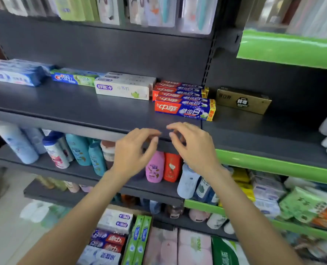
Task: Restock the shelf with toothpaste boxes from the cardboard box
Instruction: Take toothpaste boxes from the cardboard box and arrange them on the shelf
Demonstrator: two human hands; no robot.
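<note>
On the dark shelf, left to right, lie blue, blue-green, white, red-blue and gold toothpaste boxes. Below, left hand and right hand hover with loosely curled, empty fingers before shampoo bottles; the cardboard box of toothpaste sits lower.

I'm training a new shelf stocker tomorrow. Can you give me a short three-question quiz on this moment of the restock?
1. True or false: the left hand and the right hand each hold a toothpaste box.
2. Which boxes sit directly left of the gold box on the shelf? A) the red and blue boxes B) the white boxes C) the green boxes
3. Fill in: the cardboard box lies ____ the hands in the picture.

Key
1. False; both hands are empty, fingers loosely curled.
2. A, the red and blue boxes.
3. Below.
</note>
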